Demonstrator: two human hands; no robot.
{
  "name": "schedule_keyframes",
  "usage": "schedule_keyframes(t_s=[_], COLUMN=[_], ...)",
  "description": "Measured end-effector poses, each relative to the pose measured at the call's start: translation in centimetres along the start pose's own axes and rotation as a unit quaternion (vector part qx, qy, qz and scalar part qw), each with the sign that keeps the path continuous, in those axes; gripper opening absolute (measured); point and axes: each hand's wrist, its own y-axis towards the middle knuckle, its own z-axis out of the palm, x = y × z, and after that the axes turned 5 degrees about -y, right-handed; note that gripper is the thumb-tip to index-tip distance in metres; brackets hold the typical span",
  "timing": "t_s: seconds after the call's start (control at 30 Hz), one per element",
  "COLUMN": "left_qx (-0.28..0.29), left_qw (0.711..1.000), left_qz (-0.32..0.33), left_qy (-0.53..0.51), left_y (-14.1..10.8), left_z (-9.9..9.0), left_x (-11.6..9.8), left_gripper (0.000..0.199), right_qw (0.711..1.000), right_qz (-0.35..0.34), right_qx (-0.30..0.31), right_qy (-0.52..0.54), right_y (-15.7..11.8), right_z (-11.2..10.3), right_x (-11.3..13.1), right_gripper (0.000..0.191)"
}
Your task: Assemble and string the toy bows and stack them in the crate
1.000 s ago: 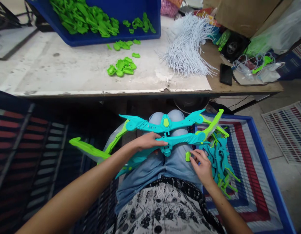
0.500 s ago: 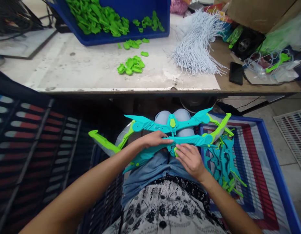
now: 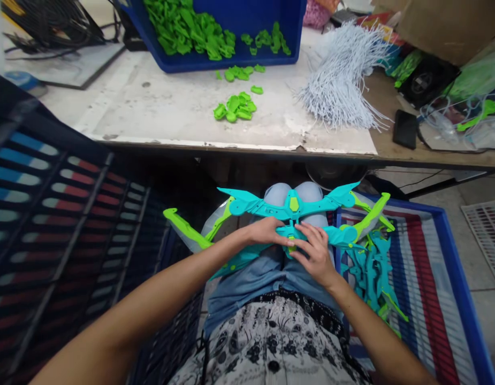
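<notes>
1. Since a second ago, our right hand (image 3: 316,255) has come off our thigh onto the nearer toy bow (image 3: 339,234) on our lap, carrying its small green piece (image 3: 292,248) to the bow's middle.
2. Left hand (image 3: 267,233): curled lightly over the same bow's centre, fingertips touching the right hand's.
3. Right hand: fingers bent, pinching the piece against the bow.
4. Second bow (image 3: 291,205): just beyond, over our knees.
5. Blue crate (image 3: 451,267): right of the bow, holding teal parts (image 3: 367,270).
6. Table (image 3: 159,115): beyond, bearing green pieces (image 3: 236,107) and a blue bin (image 3: 239,27).
</notes>
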Motion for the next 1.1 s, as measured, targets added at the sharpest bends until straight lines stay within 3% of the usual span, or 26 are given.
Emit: schedule_keyframes(t_s=[0.17, 0.37, 0.43, 0.5, 0.6, 0.7, 0.8, 0.9, 1.0, 1.1], left_qx=[-0.045, -0.09, -0.12, -0.143, -0.167, -0.178, -0.167, -0.161, -0.165, -0.161], left_qw=[0.996, 0.969, 0.947, 0.92, 0.877, 0.861, 0.88, 0.9, 0.915, 0.927], left_qz=[-0.025, 0.026, 0.038, 0.047, 0.088, 0.114, 0.099, 0.091, 0.081, 0.073], left_qy=[0.069, 0.231, 0.297, 0.361, 0.443, 0.462, 0.433, 0.394, 0.358, 0.331], left_y=[0.4, -1.0, -2.2, -3.4, -4.4, -4.7, -5.0, -5.5, -5.6, -5.4], left_z=[0.7, 1.8, 2.7, 3.8, 5.5, 6.9, 7.6, 7.5, 6.8, 6.1], left_x=[0.2, -1.1, -1.5, -1.3, 0.6, 2.9, 4.1, 3.9, 3.4, 3.2], left_gripper=[0.044, 0.037, 0.04, 0.041, 0.038, 0.053, 0.08, 0.068, 0.062, 0.065], right_qw=[0.997, 0.994, 0.994, 0.987, 0.969, 0.993, 0.995, 0.989, 0.982, 0.98], right_qz=[0.067, 0.025, 0.012, -0.022, -0.049, -0.029, -0.015, 0.035, 0.093, 0.093], right_qx=[0.043, 0.055, 0.087, 0.156, 0.202, 0.101, 0.073, 0.066, 0.078, 0.11], right_qy=[-0.017, -0.095, -0.072, 0.017, 0.136, 0.051, -0.066, -0.127, -0.145, -0.137], right_y=[0.7, 0.4, 0.6, 2.0, 7.2, 15.7, 24.9, 31.9, 35.6, 36.5], right_z=[0.1, 0.3, -0.7, -2.5, -5.4, -5.5, -2.2, 2.1, 4.8, 4.8], right_x=[0.3, 0.4, -0.3, -1.3, -2.6, -2.6, -1.7, -0.7, -0.2, -0.7], right_gripper=[0.054, 0.062, 0.062, 0.055, 0.031, 0.024, 0.022, 0.026, 0.032, 0.024])
